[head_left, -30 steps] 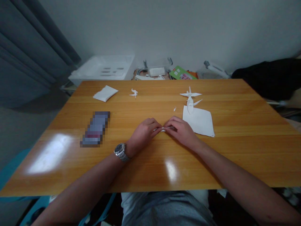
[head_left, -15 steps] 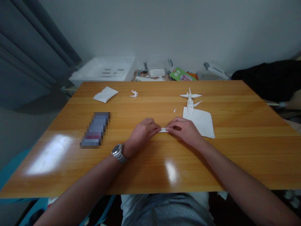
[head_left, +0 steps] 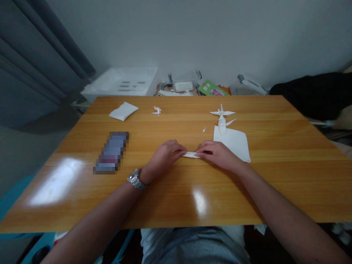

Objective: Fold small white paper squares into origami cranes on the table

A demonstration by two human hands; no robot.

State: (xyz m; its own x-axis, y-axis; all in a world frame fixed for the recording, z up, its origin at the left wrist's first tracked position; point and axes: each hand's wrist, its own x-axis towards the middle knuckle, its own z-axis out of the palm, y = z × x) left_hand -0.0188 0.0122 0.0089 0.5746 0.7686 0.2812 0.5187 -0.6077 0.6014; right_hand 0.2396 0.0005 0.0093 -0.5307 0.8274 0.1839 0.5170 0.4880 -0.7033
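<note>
A narrow folded strip of white paper (head_left: 191, 155) is held level just over the wooden table, or on it; I cannot tell which. My left hand (head_left: 167, 154), with a metal watch (head_left: 136, 179) on its wrist, pinches the strip's left end. At the other end my right hand (head_left: 217, 154) is closed on it with thumb and fingertips. A white paper sheet (head_left: 233, 142) lies partly behind my right hand. Folded paper cranes (head_left: 222, 113) rest at that sheet's far edge, and a tiny paper scrap (head_left: 204, 129) lies to their left.
On the table (head_left: 170, 198), a pixelated phone-like object (head_left: 112, 152) lies to the left. Farther back are a folded white paper (head_left: 123, 111) and a small paper crane (head_left: 157, 111). Beyond the far edge stand a white foam tray (head_left: 129, 80) and a green booklet (head_left: 211, 88).
My hands have moved slightly apart along the paper strip, so more of it shows between the fingers. The other things on the table stay where they were.
</note>
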